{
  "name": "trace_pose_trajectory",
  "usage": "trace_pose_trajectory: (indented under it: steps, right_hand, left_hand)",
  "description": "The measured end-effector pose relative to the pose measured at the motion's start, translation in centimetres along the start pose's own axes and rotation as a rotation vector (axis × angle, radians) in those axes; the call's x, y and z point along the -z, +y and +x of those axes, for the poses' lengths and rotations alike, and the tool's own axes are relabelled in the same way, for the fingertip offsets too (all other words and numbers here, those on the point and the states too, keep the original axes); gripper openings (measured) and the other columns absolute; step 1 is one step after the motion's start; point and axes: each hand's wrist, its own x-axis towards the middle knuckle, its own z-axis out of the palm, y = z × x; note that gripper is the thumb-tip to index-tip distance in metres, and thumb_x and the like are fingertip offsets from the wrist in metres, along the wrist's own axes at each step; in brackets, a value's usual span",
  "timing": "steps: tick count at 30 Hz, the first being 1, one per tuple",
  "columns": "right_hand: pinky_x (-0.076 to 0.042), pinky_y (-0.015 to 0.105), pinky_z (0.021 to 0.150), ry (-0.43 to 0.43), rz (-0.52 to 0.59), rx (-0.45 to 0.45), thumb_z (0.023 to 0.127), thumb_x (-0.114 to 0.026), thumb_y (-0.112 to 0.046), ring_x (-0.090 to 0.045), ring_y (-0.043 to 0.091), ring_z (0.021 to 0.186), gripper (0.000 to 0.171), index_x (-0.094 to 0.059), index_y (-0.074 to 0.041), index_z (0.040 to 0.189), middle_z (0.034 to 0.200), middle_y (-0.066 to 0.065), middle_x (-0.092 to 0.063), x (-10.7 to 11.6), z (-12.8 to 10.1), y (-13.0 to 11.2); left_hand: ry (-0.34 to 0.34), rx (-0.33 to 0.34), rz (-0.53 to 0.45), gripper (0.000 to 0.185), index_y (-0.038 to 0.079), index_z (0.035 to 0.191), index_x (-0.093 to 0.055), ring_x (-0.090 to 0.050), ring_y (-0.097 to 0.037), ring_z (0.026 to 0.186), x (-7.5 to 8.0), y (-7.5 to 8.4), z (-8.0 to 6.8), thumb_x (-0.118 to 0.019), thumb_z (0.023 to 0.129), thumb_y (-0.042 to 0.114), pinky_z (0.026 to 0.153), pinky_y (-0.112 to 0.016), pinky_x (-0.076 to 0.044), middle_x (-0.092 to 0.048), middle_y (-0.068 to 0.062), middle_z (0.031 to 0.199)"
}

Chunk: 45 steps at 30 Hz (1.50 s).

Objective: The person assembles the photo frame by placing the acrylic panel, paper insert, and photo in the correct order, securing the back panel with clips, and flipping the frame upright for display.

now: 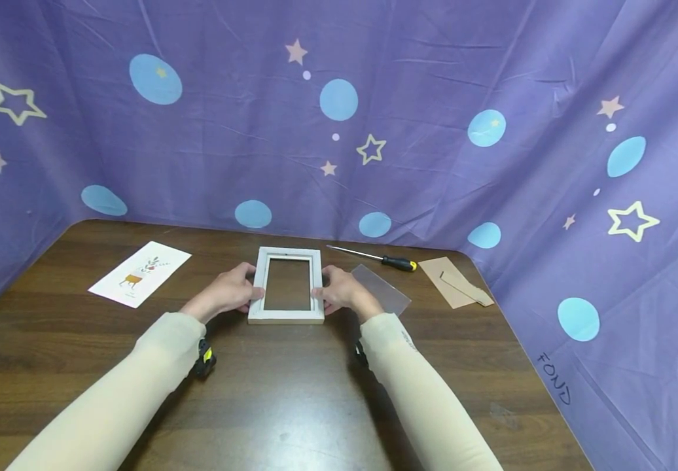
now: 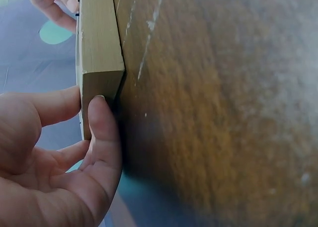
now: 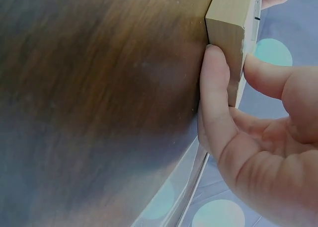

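Observation:
A white picture frame (image 1: 286, 315) with a bare opening lies on the brown table between both hands. My left hand (image 1: 228, 290) grips its left side, thumb on the upper face and fingers along the outer edge. On the opposite side my right hand (image 1: 341, 289) holds it the same way. In the left wrist view the frame's pale wooden edge (image 2: 102, 36) sits close over the tabletop, the left fingers (image 2: 103, 122) against its side. The right wrist view has the right fingers (image 3: 215, 83) along the frame's other side wall (image 3: 226, 36).
A clear sheet (image 1: 381, 289) lies just right of the right hand. Behind it is a screwdriver (image 1: 394, 262) with a black and yellow handle. A brown backing board (image 1: 447, 294) with a strip lies far right; a printed card (image 1: 139, 273) lies at left. A purple curtain (image 1: 339, 190) borders the table.

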Motion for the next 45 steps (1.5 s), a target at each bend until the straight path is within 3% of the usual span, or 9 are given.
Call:
trace_pose_trajectory:
  steps: [11,36,45]
  right_hand:
    - [-0.068,0.04,0.069,-0.044,0.02,-0.011,0.102,-0.069,-0.004,-0.076,0.042,0.09,0.062,-0.038,0.007,0.155,0.115,0.031,-0.065,0.4,-0.8,0.4]
    - [-0.068,0.042,0.069,-0.106,0.028,-0.022,0.103,-0.068,-0.003,-0.076,0.039,0.082,0.057,-0.039,0.008,0.151,0.098,0.025,-0.069,0.5,-3.3,1.2]
    - [-0.067,0.039,0.064,-0.087,0.019,-0.035,0.102,-0.069,-0.002,-0.076,0.033,0.073,0.057,-0.039,0.008,0.15,0.096,0.024,-0.069,0.3,-4.2,1.1]
  left_hand:
    - [-0.009,-0.016,0.004,0.064,-0.015,0.151,-0.033,-0.068,-0.024,0.078,-0.5,0.4,-0.9,-0.066,0.101,0.007,0.067,-0.036,-0.066,-0.068,-0.026,0.102]
    - [-0.03,-0.034,-0.024,0.065,-0.014,0.151,-0.031,-0.068,-0.024,0.074,-2.1,0.3,-3.0,-0.067,0.101,0.008,0.064,-0.037,-0.066,-0.068,-0.024,0.099]
    - [-0.026,-0.038,-0.013,0.065,-0.014,0.151,-0.032,-0.068,-0.024,0.072,-2.5,0.4,-3.7,-0.067,0.102,0.009,0.063,-0.037,-0.065,-0.068,-0.021,0.097]
